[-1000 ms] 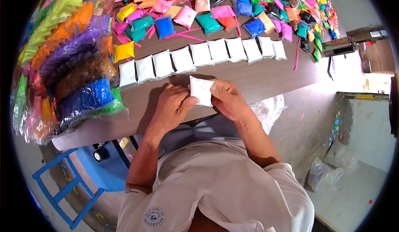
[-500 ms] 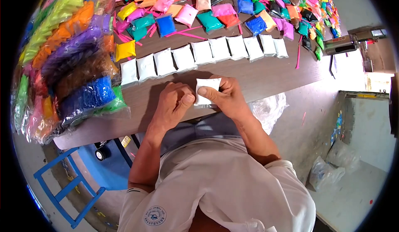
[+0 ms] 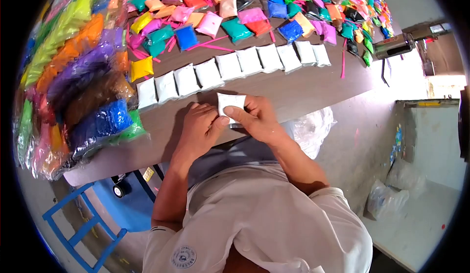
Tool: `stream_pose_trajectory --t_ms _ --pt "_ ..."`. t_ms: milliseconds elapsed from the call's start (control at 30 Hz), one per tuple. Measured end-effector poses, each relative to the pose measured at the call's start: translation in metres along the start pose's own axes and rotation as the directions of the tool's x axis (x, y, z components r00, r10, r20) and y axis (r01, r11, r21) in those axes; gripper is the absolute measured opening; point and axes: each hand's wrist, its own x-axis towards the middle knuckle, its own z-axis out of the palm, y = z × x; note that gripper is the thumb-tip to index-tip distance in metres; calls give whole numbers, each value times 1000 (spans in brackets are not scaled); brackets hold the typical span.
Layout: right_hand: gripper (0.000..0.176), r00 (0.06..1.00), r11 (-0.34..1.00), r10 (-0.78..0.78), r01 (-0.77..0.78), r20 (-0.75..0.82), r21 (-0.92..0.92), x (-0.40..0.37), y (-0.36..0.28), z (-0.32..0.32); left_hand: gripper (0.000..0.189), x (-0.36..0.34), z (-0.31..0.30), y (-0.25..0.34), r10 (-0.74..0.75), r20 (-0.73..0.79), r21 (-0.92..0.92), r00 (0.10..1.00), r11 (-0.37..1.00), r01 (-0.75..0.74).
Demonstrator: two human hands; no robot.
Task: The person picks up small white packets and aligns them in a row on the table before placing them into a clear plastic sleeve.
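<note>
A small, puffy white packet (image 3: 234,101) is held just above the near edge of the table. My right hand (image 3: 257,119) grips its right side, thumb pressed on the front and fingers tucked behind. On the packet's left, my left hand (image 3: 198,131) is closed, its thumb tip at the lower left corner and its other fingers curled, partly hidden. Beyond both hands, a slanting row of similar white packets (image 3: 209,73) lies side by side on the brown table (image 3: 313,84). A yellow packet (image 3: 142,68) lies behind the row's left end.
Loose coloured packets (image 3: 240,30) and pink strips (image 3: 215,43) cover the far table. Clear bags of coloured packets (image 3: 100,124) are heaped at left. A blue metal frame (image 3: 83,229) stands lower left. Clear plastic bags lie right of my lap (image 3: 313,131) and on the right (image 3: 387,199).
My left hand has moved in against the held packet, its thumb now at the corner. The view has shifted slightly, and the right hand keeps its grip.
</note>
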Motion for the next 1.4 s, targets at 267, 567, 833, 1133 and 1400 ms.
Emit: stream_pose_trajectory --t_ms 267,567,833,1133,1400 --pt "29 960 945 -215 158 -180 -288 -21 -5 -18 25 5 3 8 -11 -21 27 1000 1000 12" --pt "36 726 745 -418 -70 -546 -664 -20 -76 -256 28 5 7 11 14 -64 62 998 998 -10" --pt "26 863 659 -301 -119 -405 -743 15 -73 -310 24 8 5 16 -6 -54 105 999 994 12" --pt "25 734 376 -479 -325 -482 -868 2 -88 -265 25 10 3 19 12 -75 116 997 993 -3" --pt "17 757 392 -439 -322 -483 -862 4 -73 -277 27 9 3 16 28 -66 106 997 994 -21"
